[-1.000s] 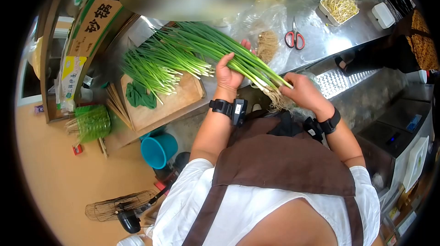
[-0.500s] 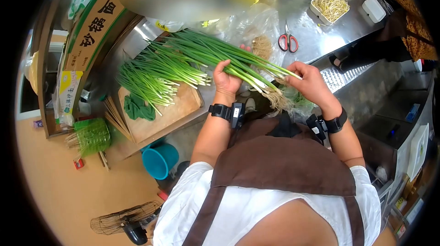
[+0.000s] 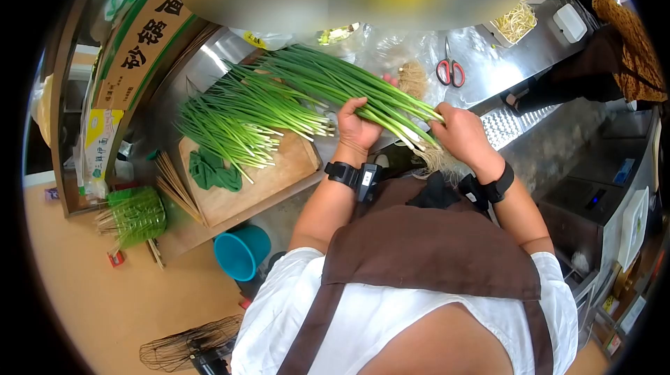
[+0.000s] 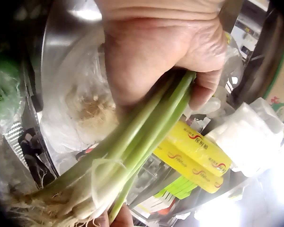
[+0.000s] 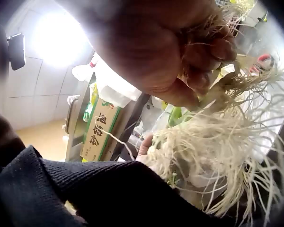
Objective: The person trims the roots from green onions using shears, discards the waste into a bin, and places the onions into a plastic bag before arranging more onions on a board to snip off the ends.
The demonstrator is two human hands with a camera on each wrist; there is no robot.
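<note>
My left hand grips a bunch of long scallions, its thumb over the stalks near their white ends. Stringy roots hang from that end, towards the apron. At the root end, my right hand pinches with thumb and curled fingers; in the right wrist view the fingers have fine roots caught about them. To the left, a pile of scallions with clean white ends lies across a wooden cutting board. A dark green cloth rests on that board.
Past the bunch, a clump of loose roots lies on clear plastic, with red-and-black scissors beside it. Bean sprouts sit in white trays at the back right. A teal bucket stands below the counter edge. Another person is at right.
The right hand held a stalk out to the right of the bunch half a second ago; now it is back close against the bunch's root end. The left hand keeps its hold.
</note>
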